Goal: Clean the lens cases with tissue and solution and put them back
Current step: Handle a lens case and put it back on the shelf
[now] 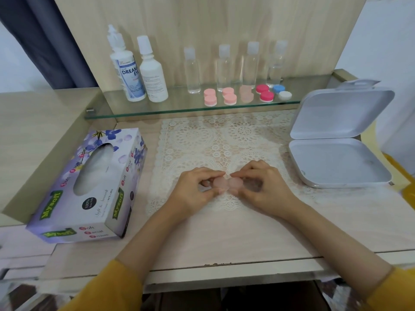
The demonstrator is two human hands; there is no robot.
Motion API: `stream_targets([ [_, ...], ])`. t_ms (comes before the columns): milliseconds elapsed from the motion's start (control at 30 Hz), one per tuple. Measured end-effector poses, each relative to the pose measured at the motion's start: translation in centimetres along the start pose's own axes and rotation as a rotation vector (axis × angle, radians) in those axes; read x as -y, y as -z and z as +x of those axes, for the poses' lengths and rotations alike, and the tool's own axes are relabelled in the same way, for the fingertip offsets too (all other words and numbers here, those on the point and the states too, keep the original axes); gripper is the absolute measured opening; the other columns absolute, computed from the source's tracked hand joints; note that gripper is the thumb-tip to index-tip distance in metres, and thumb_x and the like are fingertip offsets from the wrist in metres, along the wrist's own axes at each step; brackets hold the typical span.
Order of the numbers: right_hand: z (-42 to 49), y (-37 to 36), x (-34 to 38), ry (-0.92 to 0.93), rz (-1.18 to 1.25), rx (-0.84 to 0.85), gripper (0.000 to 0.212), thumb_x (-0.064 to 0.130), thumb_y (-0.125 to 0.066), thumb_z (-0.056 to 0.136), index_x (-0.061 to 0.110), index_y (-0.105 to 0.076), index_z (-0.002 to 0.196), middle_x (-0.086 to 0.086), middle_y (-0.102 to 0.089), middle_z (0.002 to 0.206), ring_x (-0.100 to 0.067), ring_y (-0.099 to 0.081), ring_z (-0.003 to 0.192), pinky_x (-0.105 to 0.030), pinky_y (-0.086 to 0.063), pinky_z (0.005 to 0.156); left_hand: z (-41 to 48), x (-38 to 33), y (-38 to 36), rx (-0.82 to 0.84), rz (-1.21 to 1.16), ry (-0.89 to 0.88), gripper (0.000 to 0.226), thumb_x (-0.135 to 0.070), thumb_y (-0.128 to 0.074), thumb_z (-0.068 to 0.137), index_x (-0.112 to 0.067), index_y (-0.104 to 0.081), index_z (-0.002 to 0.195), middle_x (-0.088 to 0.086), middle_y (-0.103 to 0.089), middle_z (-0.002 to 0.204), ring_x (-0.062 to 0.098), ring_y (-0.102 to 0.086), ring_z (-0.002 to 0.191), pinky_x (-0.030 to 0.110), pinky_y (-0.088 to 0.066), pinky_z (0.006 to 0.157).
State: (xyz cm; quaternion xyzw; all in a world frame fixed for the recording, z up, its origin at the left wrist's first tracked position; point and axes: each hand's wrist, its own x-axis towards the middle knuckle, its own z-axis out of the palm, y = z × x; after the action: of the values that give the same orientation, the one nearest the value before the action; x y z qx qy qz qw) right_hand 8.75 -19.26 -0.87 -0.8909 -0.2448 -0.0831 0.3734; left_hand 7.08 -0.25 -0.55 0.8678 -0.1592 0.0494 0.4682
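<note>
Lens case (226,184), pale pink, is held over the lace mat (224,135). The left hand (193,190) pinches one cap and the right hand (266,187) the other. Tissues (96,164) fill the tissue box (89,212) at left. Solution bottles (139,72) and other cases (229,96) line the glass shelf (175,110).

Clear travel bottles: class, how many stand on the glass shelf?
4 clear bottles in a row on the glass shelf: one beside the white solution bottle, two behind pink lens cases, one behind the blue-and-white case.
</note>
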Motion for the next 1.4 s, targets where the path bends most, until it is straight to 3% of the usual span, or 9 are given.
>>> stream_targets([
  [167, -0.09, 0.42, 0.47, -0.010, 0.070, 0.037, 0.041, 0.048, -0.060, 0.068, 0.018, -0.073, 0.092, 0.003, -0.060, 0.081, -0.015, -0.055, 0.077, -0.022, -0.042, 0.069, -0.17, 0.30, 0.17, 0.055, 0.079, -0.079, 0.040, -0.027, -0.064, 0.074, -0.014, -0.066, 0.111, -0.006, -0.059, 0.098, 0.003, -0.054, 0.089, 0.010, -0.042, 0.078],
  [433, -0.43, -0.02, 0.59, 0.028, 0.007, 0.041, 0.028, 0.031, -0.063, 0.073, 0.013, -0.070, 0.092, 0.013, -0.052, 0.083, 0.003, -0.046, 0.078, -0.011, -0.032, 0.072, -0.32, 0.42, -0.17, 0.008, 0.056, -0.094, 0.031, -0.018, -0.065, 0.072, -0.009, -0.069, 0.101, 0.003, -0.062, 0.093, 0.009, -0.056, 0.088, 0.010, -0.044, 0.078],
  [667, -0.71, -0.23, 0.80, 0.032, -0.003, 0.039, 0.026, 0.025, -0.063, 0.071, 0.011, -0.070, 0.092, 0.006, -0.056, 0.085, -0.011, -0.052, 0.081, -0.016, -0.037, 0.074, -0.17, 0.71, -0.44, -0.126, 0.102, -0.074, 0.035, -0.048, -0.074, 0.055, -0.021, -0.065, 0.077, -0.009, -0.060, 0.076, 0.005, -0.054, 0.075, 0.007, -0.039, 0.068],
  [767, -0.67, -0.20, 0.72, 0.023, 0.009, 0.046, 0.027, 0.025, -0.062, 0.073, 0.012, -0.070, 0.095, 0.004, -0.057, 0.087, -0.012, -0.053, 0.082, -0.020, -0.040, 0.075, -0.35, 0.60, -0.18, -0.079, 0.049, -0.110, 0.044, -0.052, -0.069, 0.059, -0.023, -0.064, 0.091, -0.010, -0.059, 0.086, 0.001, -0.053, 0.079, 0.008, -0.039, 0.071],
  [833, -0.62, -0.20, 0.69, 0.016, 0.016, 0.050, 0.027, 0.025, -0.062, 0.074, 0.012, -0.070, 0.096, 0.002, -0.057, 0.087, -0.014, -0.053, 0.081, -0.024, -0.042, 0.074, -0.46, 0.70, 0.13, 0.013, 0.022, -0.114, 0.049, -0.042, -0.068, 0.068, -0.025, -0.058, 0.114, -0.009, -0.056, 0.101, 0.000, -0.051, 0.087, 0.009, -0.038, 0.077],
  [900, -0.62, -0.19, 0.68, 0.010, 0.024, 0.050, 0.027, 0.026, -0.061, 0.074, 0.012, -0.070, 0.096, 0.003, -0.056, 0.087, -0.014, -0.053, 0.080, -0.024, -0.042, 0.074, -0.43, 0.92, 0.26, 0.069, 0.050, -0.109, 0.047, -0.029, -0.062, 0.074, -0.029, -0.052, 0.120, -0.011, -0.053, 0.106, 0.004, -0.048, 0.093, 0.010, -0.036, 0.081],
  [1067, -0.62, -0.21, 0.59, 0.002, 0.018, 0.040, 0.027, 0.027, -0.061, 0.075, 0.014, -0.070, 0.097, 0.005, -0.055, 0.086, -0.010, -0.050, 0.079, -0.019, -0.038, 0.073, -0.45, 0.94, -0.15, -0.040, 0.002, -0.056, 0.037, -0.049, -0.065, 0.063, -0.030, -0.055, 0.093, -0.010, -0.058, 0.096, 0.006, -0.053, 0.088, 0.011, -0.040, 0.075],
  [1233, -0.57, -0.23, 0.55, 0.013, 0.008, 0.032, 0.027, 0.028, -0.062, 0.075, 0.015, -0.070, 0.096, 0.005, -0.055, 0.085, -0.006, -0.048, 0.076, -0.015, -0.035, 0.071, -0.55, 0.56, 0.29, 0.033, -0.050, -0.078, 0.042, -0.024, -0.067, 0.069, -0.031, -0.053, 0.108, -0.015, -0.062, 0.105, 0.001, -0.056, 0.095, 0.011, -0.039, 0.079],
  [1400, -0.64, -0.24, 0.54, 0.014, 0.025, 0.025, 0.026, 0.029, -0.062, 0.075, 0.016, -0.070, 0.096, 0.007, -0.055, 0.085, -0.010, -0.051, 0.077, -0.021, -0.039, 0.072, -0.50, 0.80, -0.15, -0.039, 0.006, -0.102, 0.037, -0.046, -0.067, 0.064, -0.029, -0.058, 0.095, -0.012, -0.057, 0.090, 0.002, -0.053, 0.082, 0.010, -0.038, 0.074],
])
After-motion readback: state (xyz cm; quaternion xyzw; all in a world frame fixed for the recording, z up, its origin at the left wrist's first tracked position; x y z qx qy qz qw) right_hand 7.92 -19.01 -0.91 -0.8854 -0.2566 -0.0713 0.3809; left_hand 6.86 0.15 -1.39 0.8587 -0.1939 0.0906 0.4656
